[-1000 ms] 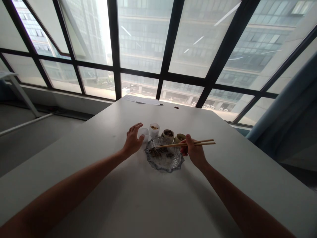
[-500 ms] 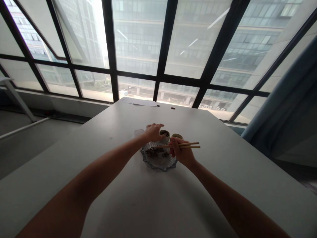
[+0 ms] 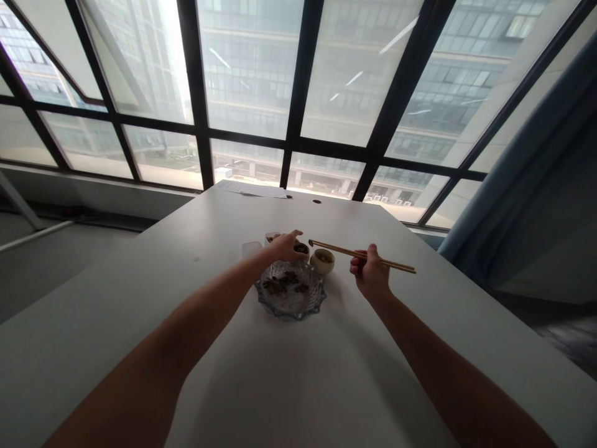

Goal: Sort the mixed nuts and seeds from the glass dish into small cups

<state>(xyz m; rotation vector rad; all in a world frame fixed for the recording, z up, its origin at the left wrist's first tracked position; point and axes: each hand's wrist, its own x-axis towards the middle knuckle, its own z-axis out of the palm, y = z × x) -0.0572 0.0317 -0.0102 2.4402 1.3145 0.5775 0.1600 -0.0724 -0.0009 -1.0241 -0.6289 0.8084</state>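
Since half a second ago the right hand has drawn away from the glass dish toward the right of the frame, and the chopsticks it grips now slant up-left, their tips over the gap between two small round bowls. Meanwhile the left hand has stayed at the back of the dish, fingers curled over the dark-filled bowl and touching it; whether it truly grips the bowl cannot be told.

No brand, label or writing can be read anywhere; the sheet of paper at the desk's far edge is too small and pale to make out.

Dark pieces of food lie in the scalloped glass dish at the frame's centre, but what they are is not clear. Just right of the left hand stands a cream bowl with a brownish filling. Left of that hand a white square cup shows, and a second one is mostly hidden behind the fingers. Both forearms run off the bottom of the frame.

All of this sits on a plain pale grey desk, with two small dark holes near its far edge. Beyond it, black-framed windows fill the upper frame, looking onto office buildings. A blue-grey curtain hangs at the right.
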